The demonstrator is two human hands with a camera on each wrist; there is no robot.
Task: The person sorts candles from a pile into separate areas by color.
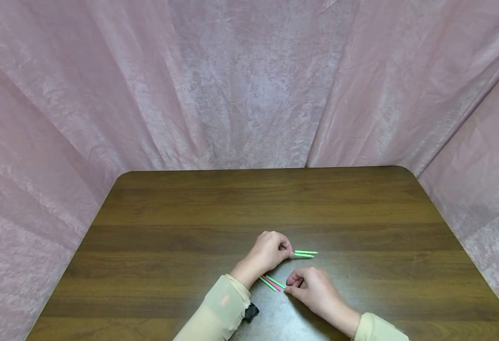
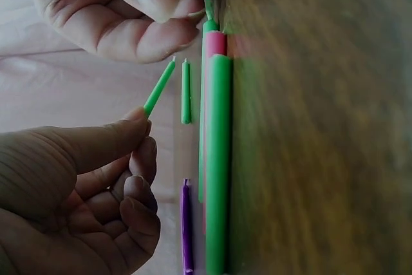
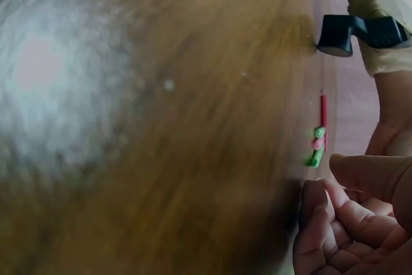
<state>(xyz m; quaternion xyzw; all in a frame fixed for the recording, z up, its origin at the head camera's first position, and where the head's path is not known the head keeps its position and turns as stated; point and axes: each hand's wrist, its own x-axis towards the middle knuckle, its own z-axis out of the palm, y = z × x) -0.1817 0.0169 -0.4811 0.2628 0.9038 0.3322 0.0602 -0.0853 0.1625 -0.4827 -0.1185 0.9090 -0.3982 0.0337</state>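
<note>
In the head view my left hand point(image 1: 268, 251) is near the middle of the table, pinching a thin green candle point(image 2: 159, 88) between thumb and forefinger. Another green candle point(image 1: 306, 252) lies just beyond it. A small group of candles rests nearer me: a green candle point(image 1: 267, 284), a pink candle point(image 1: 273, 283) and another green candle point(image 1: 276, 282). My right hand point(image 1: 317, 289) pinches the end of that last one with thumb and forefinger. A purple candle point(image 2: 187, 227) shows in the left wrist view; in the head view it is hidden.
The wooden table point(image 1: 168, 213) has rounded far corners. Pink curtains point(image 1: 249, 94) hang behind it and on both sides. A black camera mount point(image 1: 251, 312) sits on my left wrist, close above the tabletop.
</note>
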